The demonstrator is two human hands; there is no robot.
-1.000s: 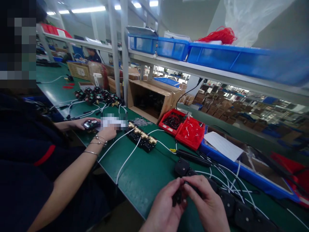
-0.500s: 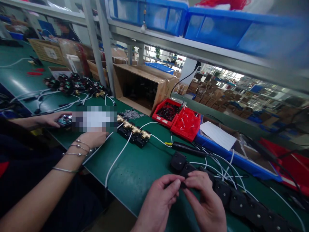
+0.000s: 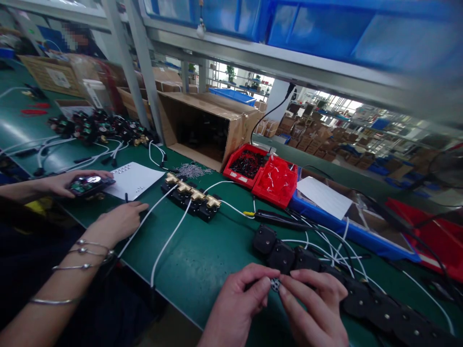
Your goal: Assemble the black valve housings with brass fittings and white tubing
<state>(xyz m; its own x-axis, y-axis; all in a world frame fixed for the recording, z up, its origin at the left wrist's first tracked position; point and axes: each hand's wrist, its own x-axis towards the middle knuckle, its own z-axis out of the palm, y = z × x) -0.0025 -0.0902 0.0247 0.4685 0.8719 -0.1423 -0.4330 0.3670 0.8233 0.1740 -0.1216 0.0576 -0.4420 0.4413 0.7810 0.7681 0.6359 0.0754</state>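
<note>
A small round black part [image 3: 275, 285] is pinched between the fingertips of the left hand [image 3: 238, 303] and the right hand [image 3: 314, 308], low over the near edge of the green bench [image 3: 202, 260]. Just beyond it a row of black modules [image 3: 289, 255] with white wires [image 3: 325, 250] is laid; farther back stand two red bins [image 3: 264, 176], and a co-worker's hand [image 3: 117, 221] rests at the left.

Small round part [image 3: 275, 285] now pinched between both hands, co-worker's hand [image 3: 117, 222] drawn off white card [image 3: 134, 180]
</note>
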